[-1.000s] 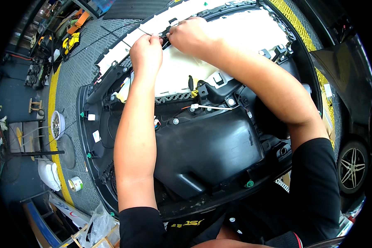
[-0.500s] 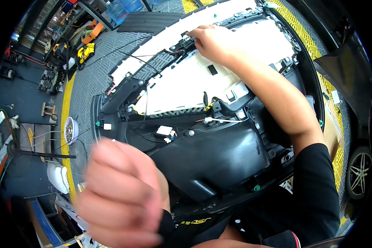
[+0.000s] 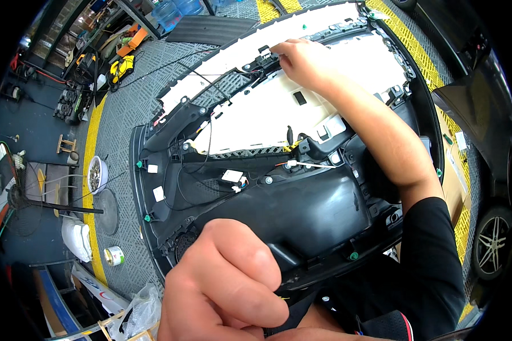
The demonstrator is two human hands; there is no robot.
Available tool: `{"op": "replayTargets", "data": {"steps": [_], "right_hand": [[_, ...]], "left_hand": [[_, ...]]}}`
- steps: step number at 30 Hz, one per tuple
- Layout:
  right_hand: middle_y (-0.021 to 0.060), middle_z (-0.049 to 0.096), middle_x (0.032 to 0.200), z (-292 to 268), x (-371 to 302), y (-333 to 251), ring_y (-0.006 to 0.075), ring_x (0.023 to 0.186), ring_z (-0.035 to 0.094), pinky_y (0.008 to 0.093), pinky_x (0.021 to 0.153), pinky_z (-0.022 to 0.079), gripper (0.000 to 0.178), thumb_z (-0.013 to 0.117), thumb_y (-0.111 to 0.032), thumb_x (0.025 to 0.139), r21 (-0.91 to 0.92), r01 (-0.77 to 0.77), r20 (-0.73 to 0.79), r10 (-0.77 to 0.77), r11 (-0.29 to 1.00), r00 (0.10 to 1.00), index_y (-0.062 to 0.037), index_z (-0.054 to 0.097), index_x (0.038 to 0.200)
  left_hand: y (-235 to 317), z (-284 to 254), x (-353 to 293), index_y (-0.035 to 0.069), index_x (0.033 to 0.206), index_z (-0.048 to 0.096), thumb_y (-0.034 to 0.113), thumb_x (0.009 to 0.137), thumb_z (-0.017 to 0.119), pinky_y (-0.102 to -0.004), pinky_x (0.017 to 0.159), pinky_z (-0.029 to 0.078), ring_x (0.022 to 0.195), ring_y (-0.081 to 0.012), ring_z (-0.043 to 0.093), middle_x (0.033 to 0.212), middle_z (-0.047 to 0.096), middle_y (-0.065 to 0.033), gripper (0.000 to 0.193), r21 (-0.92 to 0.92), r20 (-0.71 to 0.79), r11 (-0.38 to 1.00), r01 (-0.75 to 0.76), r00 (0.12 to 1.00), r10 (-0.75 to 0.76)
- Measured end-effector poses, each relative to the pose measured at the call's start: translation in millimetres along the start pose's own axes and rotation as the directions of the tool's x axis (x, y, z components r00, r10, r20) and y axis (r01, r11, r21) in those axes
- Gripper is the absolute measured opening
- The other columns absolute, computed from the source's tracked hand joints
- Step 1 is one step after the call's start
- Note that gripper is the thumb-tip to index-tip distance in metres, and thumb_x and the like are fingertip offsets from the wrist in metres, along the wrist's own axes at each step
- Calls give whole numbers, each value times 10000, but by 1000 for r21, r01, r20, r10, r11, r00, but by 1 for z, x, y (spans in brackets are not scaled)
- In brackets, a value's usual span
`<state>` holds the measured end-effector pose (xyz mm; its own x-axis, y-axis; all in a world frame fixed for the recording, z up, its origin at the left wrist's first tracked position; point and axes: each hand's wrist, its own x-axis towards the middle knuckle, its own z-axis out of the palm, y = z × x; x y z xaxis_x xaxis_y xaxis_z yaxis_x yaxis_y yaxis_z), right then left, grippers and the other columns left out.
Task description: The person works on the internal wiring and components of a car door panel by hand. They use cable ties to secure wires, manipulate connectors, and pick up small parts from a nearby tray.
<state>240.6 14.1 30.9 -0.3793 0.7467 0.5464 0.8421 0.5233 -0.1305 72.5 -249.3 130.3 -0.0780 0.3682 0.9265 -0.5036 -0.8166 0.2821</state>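
Observation:
A large black car door panel (image 3: 318, 210) lies with its inner side up in front of me, fitted with white padding (image 3: 256, 122). My right hand (image 3: 304, 61) reaches across it to the far black trim strip. Its fingers are pinched together beside a small black clip (image 3: 264, 51); what is between the fingertips is hidden. Close to the camera, my left hand (image 3: 224, 278) is curled into a fist above the near edge, its inside hidden. A thin black cable (image 3: 209, 139) and a white-labelled module (image 3: 232, 176) with a plug lie on the panel's left part.
To the left stand a bowl of small parts (image 3: 98, 175), a tin (image 3: 114, 256) and a fan (image 3: 25, 202). Water jugs (image 3: 166, 18) are at the back. Cardboard (image 3: 456, 187) lies on the right, near a dark car with a wheel (image 3: 491, 238).
My left fist has moved right and down, uncovering the panel's left edge. My right hand stays at the trim strip. The view has shifted slightly.

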Motion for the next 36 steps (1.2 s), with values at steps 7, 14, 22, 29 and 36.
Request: {"op": "replayTargets", "data": {"steps": [7,14,22,29,36], "right_hand": [[104,713,1272,14,-4,4,319,1194,663,435,1059,521,380,608,-94,957,49,148,104,-153,988,983,-172,730,1308],[102,676,1275,21,0,-8,323,1270,610,462,1117,474,477,596,-126,949,100,155,288,-178,983,941,-249,675,1403],[101,669,1298,36,10,-4,313,1320,600,552,1100,440,497,584,-151,929,-10,72,407,-62,997,911,-309,637,1397],[132,713,1293,29,80,11,320,1175,680,459,1046,525,392,558,-251,989,102,131,169,-147,986,975,-196,701,1350],[149,710,1351,59,140,-7,345,1275,661,477,1084,501,895,494,-873,908,-229,155,469,-31,961,882,-188,636,1466]], "left_hand": [[-30,-10,4,233,1200,676,331,987,684,-300,582,379,597,-126,603,882,583,64,235,-197,34,935,-295,951,307],[-86,-15,-27,136,853,671,155,871,743,-275,553,412,617,-176,617,760,621,17,77,737,156,673,65,952,-262],[-138,22,-105,157,791,691,235,804,764,-384,767,452,900,-218,611,838,633,-20,107,957,282,244,-158,708,-647],[-138,27,-132,147,787,683,193,815,679,-367,777,419,827,-200,591,777,599,-3,53,932,363,253,-259,668,-650],[-128,29,-133,154,757,617,127,766,702,-353,784,415,779,-196,574,747,575,-17,89,900,435,303,-312,608,-664]]}}
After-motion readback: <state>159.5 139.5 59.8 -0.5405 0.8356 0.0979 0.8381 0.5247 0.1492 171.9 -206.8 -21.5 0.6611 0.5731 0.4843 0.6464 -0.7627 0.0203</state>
